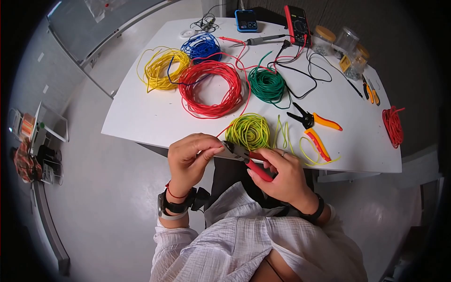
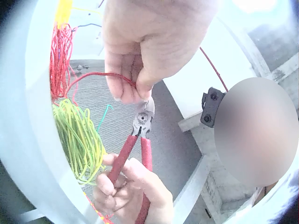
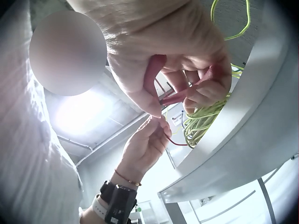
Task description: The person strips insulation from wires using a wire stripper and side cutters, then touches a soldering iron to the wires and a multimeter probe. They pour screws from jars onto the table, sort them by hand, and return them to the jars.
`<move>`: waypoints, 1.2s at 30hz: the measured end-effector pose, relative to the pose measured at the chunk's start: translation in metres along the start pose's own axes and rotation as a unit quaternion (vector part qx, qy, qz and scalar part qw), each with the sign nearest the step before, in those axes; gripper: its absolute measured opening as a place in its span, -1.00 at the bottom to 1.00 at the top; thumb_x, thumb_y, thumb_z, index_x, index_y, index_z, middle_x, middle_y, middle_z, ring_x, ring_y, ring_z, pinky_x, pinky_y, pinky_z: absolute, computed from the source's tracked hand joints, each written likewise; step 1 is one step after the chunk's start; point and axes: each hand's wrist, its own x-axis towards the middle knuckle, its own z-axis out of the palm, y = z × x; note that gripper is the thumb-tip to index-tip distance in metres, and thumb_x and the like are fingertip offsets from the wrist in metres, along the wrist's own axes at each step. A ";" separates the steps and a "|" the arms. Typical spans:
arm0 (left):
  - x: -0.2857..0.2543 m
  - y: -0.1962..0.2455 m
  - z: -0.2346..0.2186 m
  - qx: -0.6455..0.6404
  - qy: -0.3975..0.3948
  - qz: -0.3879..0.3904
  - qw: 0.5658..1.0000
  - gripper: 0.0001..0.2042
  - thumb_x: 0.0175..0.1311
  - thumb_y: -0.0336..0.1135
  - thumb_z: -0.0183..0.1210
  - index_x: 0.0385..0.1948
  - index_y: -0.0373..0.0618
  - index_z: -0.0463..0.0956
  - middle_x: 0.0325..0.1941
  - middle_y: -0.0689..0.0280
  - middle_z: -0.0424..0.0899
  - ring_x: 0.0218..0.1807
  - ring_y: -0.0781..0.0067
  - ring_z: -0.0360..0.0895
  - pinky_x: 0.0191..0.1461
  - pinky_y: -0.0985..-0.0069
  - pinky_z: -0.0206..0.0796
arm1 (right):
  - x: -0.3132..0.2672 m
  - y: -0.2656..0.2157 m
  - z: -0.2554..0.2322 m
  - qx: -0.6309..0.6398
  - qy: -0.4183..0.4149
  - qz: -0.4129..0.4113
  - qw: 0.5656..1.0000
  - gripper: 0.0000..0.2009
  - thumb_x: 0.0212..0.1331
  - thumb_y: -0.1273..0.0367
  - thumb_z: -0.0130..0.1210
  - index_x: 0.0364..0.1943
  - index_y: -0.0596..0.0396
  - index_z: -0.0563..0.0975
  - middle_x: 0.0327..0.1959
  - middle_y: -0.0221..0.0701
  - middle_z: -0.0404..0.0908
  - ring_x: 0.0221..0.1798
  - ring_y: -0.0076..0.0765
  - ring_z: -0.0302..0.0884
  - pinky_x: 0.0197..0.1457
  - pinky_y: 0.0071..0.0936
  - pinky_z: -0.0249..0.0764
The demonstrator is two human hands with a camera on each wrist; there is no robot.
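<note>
My left hand pinches the end of a red wire between thumb and fingers, in front of the table's near edge. The right hand grips red-handled cutting pliers, fingers curled round the handles, which stand somewhat apart. In the left wrist view the pliers' metal head is right at the left fingertips, where the wire end is; whether the blades touch the wire cannot be told. Just beyond the hands lies a yellow-green wire coil. From the left hand the red wire leads back toward the large red coil.
Wire strippers with orange-yellow handles lie right of the yellow-green coil. Yellow, blue and green coils lie farther back, with a soldering iron, a red multimeter and jars. A small red coil sits far right.
</note>
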 end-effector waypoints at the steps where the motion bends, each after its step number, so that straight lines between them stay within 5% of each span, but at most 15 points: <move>1: 0.000 -0.001 0.000 -0.003 0.000 -0.001 1.000 -0.94 -0.03 -0.57 0.18 -0.49 -0.27 0.54 -0.49 0.23 0.60 -0.45 0.44 0.53 -0.37 0.63 0.32 | 0.000 0.000 0.000 0.000 0.000 0.000 1.000 -0.62 -0.23 0.39 0.28 -0.23 0.15 0.48 -0.61 -0.42 0.44 -0.64 -0.49 0.35 -0.56 -0.57 0.32; 13: 0.000 -0.002 0.000 -0.006 -0.013 -0.007 1.000 -0.95 -0.02 -0.58 0.17 -0.49 -0.27 0.54 -0.49 0.22 0.60 -0.45 0.45 0.53 -0.37 0.63 0.32 | -0.001 0.001 0.000 -0.006 -0.010 0.014 1.000 -0.69 -0.26 0.39 0.31 -0.34 0.13 0.52 -0.66 -0.45 0.47 -0.67 -0.50 0.40 -0.58 -0.58 0.32; 22: 0.005 0.000 -0.007 0.033 -0.052 -0.036 0.997 -0.94 0.01 -0.55 0.15 -0.46 -0.28 0.53 -0.44 0.22 0.61 -0.38 0.41 0.54 -0.28 0.59 0.34 | -0.011 -0.008 -0.014 0.064 0.075 -0.001 0.995 -0.67 -0.29 0.43 0.30 -0.31 0.12 0.53 -0.62 -0.46 0.50 -0.63 -0.56 0.44 -0.52 -0.65 0.36; 26: 0.025 0.007 -0.019 0.103 -0.079 -0.013 0.991 -0.90 0.14 -0.46 0.06 -0.39 -0.30 0.50 -0.32 0.16 0.58 -0.27 0.29 0.52 -0.17 0.51 0.32 | -0.025 -0.007 -0.051 0.227 -0.147 -0.018 0.962 -0.72 -0.23 0.43 0.30 -0.33 0.06 0.55 -0.61 -0.55 0.44 -0.67 -0.68 0.33 -0.61 -0.71 0.27; 28: 0.037 0.010 -0.023 0.094 0.001 -0.049 0.994 -0.91 0.13 -0.49 0.07 -0.37 -0.29 0.50 -0.33 0.16 0.58 -0.29 0.29 0.52 -0.18 0.53 0.31 | -0.033 -0.001 -0.077 0.333 -0.172 -0.047 0.926 -0.77 -0.18 0.40 0.27 -0.35 0.07 0.56 -0.62 -0.53 0.47 -0.67 -0.64 0.37 -0.61 -0.68 0.30; 30: 0.063 0.029 -0.019 0.219 0.036 0.042 0.974 -0.91 0.11 -0.53 0.08 -0.35 -0.28 0.50 -0.34 0.17 0.58 -0.31 0.32 0.53 -0.20 0.57 0.31 | -0.041 0.010 -0.109 0.384 -0.182 -0.078 0.902 -0.84 -0.06 0.30 0.18 -0.39 0.04 0.58 -0.64 -0.43 0.49 -0.66 -0.54 0.42 -0.59 -0.62 0.34; 34: 0.090 0.052 0.005 0.206 -0.048 0.038 0.977 -0.81 0.06 -0.56 0.10 -0.25 -0.24 0.48 -0.32 0.16 0.58 -0.33 0.30 0.55 -0.27 0.56 0.35 | -0.047 0.036 -0.144 0.576 -0.026 -0.096 0.811 -0.82 0.00 0.33 0.02 -0.54 0.18 0.49 -0.74 -0.36 0.38 -0.72 -0.42 0.31 -0.64 -0.57 0.25; 36: 0.105 0.046 0.014 0.209 -0.081 0.027 0.974 -0.75 0.06 -0.49 0.12 -0.17 -0.24 0.45 -0.29 0.13 0.58 -0.32 0.27 0.56 -0.30 0.51 0.37 | -0.046 0.017 -0.152 0.509 0.158 0.201 0.822 -0.87 -0.05 0.42 -0.05 -0.52 0.24 0.41 -0.73 -0.40 0.34 -0.71 -0.49 0.24 -0.63 -0.59 0.18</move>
